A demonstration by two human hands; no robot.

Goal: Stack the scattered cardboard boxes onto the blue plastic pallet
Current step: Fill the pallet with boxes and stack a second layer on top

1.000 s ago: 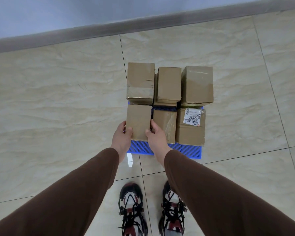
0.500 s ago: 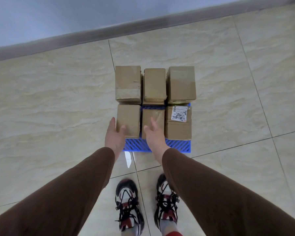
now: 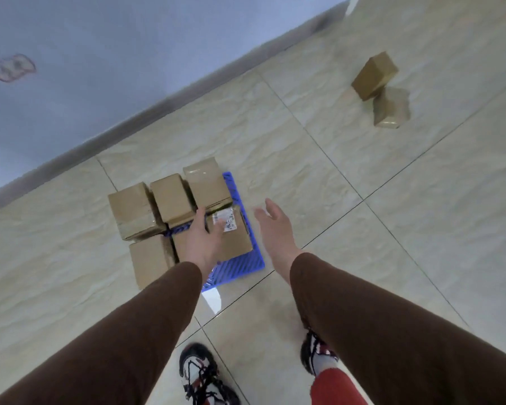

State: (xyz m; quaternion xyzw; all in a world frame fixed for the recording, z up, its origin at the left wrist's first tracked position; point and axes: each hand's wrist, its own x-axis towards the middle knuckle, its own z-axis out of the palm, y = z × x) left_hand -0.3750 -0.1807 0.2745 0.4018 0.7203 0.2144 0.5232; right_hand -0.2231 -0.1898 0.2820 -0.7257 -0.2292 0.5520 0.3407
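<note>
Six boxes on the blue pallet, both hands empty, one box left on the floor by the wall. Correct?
Not quite: the head view shows two cardboard boxes left on the floor, touching each other. The blue pallet and the empty left hand and right hand are as stated.

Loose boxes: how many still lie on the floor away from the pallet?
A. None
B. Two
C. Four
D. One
B: two loose boxes sit together on the tiles at upper right, well clear of the pallet.

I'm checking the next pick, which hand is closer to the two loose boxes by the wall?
Right. The right hand is open beside the pallet, on the loose boxes' side; the left hand is over the stacked boxes, farther away.
</note>
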